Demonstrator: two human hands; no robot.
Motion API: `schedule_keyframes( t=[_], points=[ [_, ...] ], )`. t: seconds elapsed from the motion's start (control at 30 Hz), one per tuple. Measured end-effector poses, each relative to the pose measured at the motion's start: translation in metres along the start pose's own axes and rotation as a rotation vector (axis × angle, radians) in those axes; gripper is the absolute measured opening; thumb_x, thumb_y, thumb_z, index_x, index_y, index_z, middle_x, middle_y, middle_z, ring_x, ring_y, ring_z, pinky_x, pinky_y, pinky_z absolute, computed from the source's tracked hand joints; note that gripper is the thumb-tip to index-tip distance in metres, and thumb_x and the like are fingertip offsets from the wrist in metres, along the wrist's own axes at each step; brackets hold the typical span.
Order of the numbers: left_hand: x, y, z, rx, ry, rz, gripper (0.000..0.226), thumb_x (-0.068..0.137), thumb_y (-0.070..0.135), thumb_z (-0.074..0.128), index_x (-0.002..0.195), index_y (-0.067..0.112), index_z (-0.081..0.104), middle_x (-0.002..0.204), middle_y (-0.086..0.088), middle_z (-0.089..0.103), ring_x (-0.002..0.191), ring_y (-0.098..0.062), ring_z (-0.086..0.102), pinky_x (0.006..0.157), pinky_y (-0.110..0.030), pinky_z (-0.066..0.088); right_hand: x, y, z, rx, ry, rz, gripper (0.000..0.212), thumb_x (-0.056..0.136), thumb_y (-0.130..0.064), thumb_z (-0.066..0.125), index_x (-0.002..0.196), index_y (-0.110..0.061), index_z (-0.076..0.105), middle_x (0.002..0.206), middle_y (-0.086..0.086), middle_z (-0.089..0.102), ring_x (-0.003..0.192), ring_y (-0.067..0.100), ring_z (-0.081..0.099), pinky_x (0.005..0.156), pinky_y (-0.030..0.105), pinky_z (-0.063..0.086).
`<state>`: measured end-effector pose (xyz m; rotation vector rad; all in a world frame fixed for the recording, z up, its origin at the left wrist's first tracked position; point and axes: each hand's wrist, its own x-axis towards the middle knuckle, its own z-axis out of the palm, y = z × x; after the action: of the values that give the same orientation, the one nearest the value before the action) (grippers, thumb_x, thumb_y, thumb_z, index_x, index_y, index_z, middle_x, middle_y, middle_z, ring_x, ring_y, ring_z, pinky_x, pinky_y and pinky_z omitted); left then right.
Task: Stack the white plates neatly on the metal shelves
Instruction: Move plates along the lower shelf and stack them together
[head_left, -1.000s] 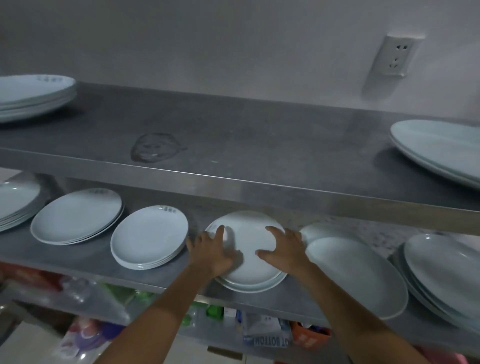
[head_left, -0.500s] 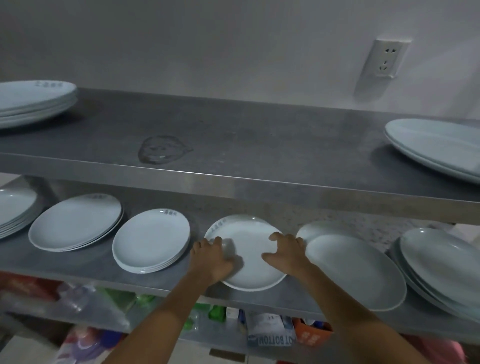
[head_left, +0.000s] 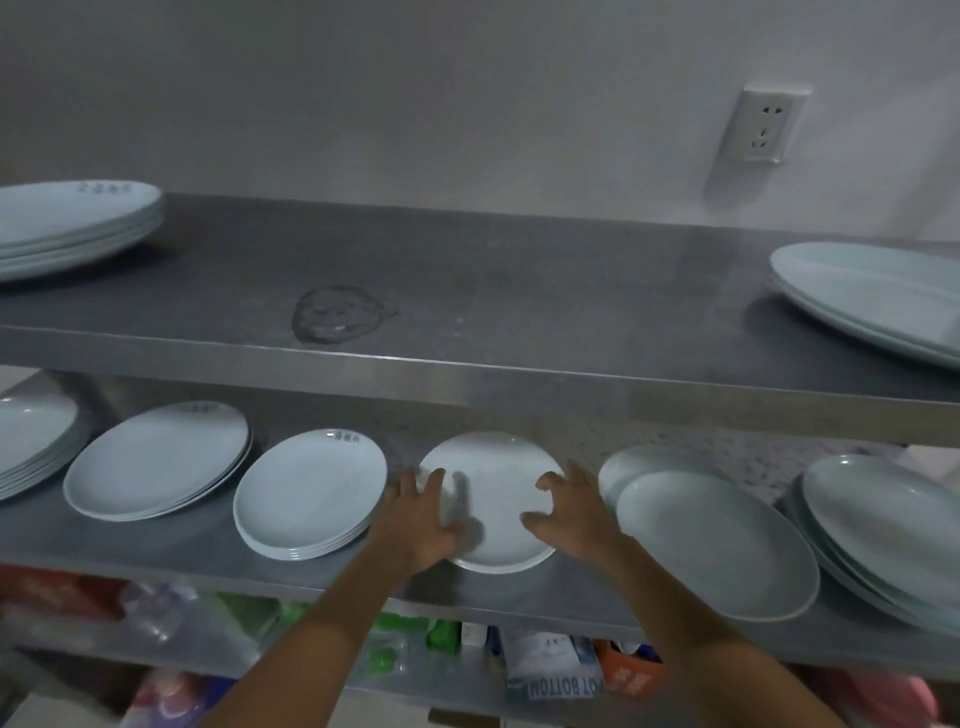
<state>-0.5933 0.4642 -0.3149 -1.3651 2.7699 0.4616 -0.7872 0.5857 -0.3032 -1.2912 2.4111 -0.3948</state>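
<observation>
L hand (head_left: 421, 525) lies spread, fingers straight, on the left rim of a small round plate (head_left: 493, 499). R hand (head_left: 571, 512) is loosely curved at its right rim, gripping nothing, contact unclear. Plate sits flat on the middle shelf (head_left: 156, 545), btw a neat stack (head_left: 311, 493) on the left & two oval plates (head_left: 717, 545) on the right, which overlap off-centre. Top shelf (head_left: 467, 291) has stacks at both ends. Task looks mostly done; oval pair prob. needs squaring.

The upper shelf (head_left: 519, 379) hangs low over my fingers (head_left: 434, 480) — little headroom. A plate stack (head_left: 311, 493) crowds my left, an oval plate (head_left: 717, 545) my right; the lower shelf (head_left: 156, 551) lies bare only along its front edge.
</observation>
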Motion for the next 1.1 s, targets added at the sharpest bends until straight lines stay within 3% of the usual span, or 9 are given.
schedule_keyframes(
  t=[0.13,0.33,0.5,0.6,0.7,0.8,0.87,1.1],
  points=[
    [-0.013,0.018,-0.036,0.087,0.011,0.091,0.084,0.084,0.061,0.052,0.153,0.033,0.012,0.160,-0.011,0.014,0.145,-0.034,0.018,0.115,-0.044,0.025,-0.024,-0.003,-0.032,-0.012,0.035,-0.002,0.065,0.082,-0.054,0.063,0.138,-0.025,0.047,0.164,0.011,0.007,0.150,0.032,0.009,0.117,0.040,0.022],
    [-0.046,0.060,-0.071,0.241,0.012,0.229,0.091,0.078,0.071,0.045,0.154,0.035,0.008,0.157,-0.014,0.020,0.143,-0.034,0.023,0.115,-0.044,0.022,-0.088,0.009,-0.079,-0.100,0.101,0.035,0.072,0.081,-0.059,0.061,0.142,-0.023,0.044,0.163,0.011,0.012,0.145,0.033,0.026,0.115,0.041,0.025],
    [-0.087,0.100,-0.082,0.246,0.017,0.320,0.092,0.082,0.073,0.047,0.155,0.037,0.004,0.161,-0.016,0.013,0.144,-0.036,0.021,0.116,-0.047,0.020,-0.142,0.030,-0.105,-0.141,0.124,0.038,0.073,0.082,-0.064,0.058,0.145,-0.033,0.037,0.164,0.002,0.011,0.146,0.031,0.022,0.118,0.055,0.009],
    [-0.111,0.127,-0.084,0.254,0.012,0.327,0.096,0.078,0.079,0.044,0.154,0.039,0.002,0.163,-0.009,0.008,0.148,-0.032,0.011,0.119,-0.049,0.013,-0.172,0.043,-0.120,-0.199,0.111,0.062,0.075,0.082,-0.069,0.052,0.147,-0.040,0.029,0.164,-0.003,0.011,0.147,0.028,0.019,0.118,0.056,0.006],
    [-0.138,0.154,-0.086,0.277,0.026,0.339,0.098,0.076,0.084,0.040,0.154,0.037,0.004,0.164,0.000,0.010,0.149,-0.027,0.009,0.119,-0.051,0.011,-0.202,0.060,-0.135,-0.208,0.129,0.042,0.076,0.080,-0.072,0.049,0.146,-0.042,0.028,0.161,-0.002,0.020,0.144,0.030,0.024,0.116,0.057,0.013],
    [-0.175,0.185,-0.094,0.313,0.111,0.356,0.095,0.076,0.085,0.038,0.153,0.038,0.011,0.159,-0.003,0.027,0.146,-0.029,0.022,0.116,-0.052,0.021,-0.239,0.078,-0.156,-0.226,0.183,-0.004,0.077,0.077,-0.074,0.049,0.144,-0.041,0.033,0.154,0.000,0.036,0.137,0.031,0.036,0.110,0.055,0.025],
    [-0.201,0.206,-0.096,0.326,0.152,0.336,0.094,0.076,0.086,0.037,0.153,0.037,0.015,0.155,-0.004,0.036,0.142,-0.031,0.030,0.113,-0.054,0.026,-0.266,0.092,-0.169,-0.244,0.195,-0.032,0.077,0.077,-0.073,0.049,0.145,-0.039,0.035,0.150,0.001,0.041,0.134,0.030,0.040,0.107,0.055,0.025],
    [-0.273,0.289,-0.104,0.343,0.219,0.343,0.092,0.078,0.084,0.037,0.153,0.035,0.017,0.158,0.001,0.028,0.143,-0.025,0.029,0.115,-0.055,0.023,-0.352,0.145,-0.198,-0.238,0.181,-0.111,0.073,0.078,-0.072,0.046,0.141,-0.036,0.041,0.147,-0.001,0.043,0.134,0.026,0.040,0.108,0.056,0.027]
  ],
)
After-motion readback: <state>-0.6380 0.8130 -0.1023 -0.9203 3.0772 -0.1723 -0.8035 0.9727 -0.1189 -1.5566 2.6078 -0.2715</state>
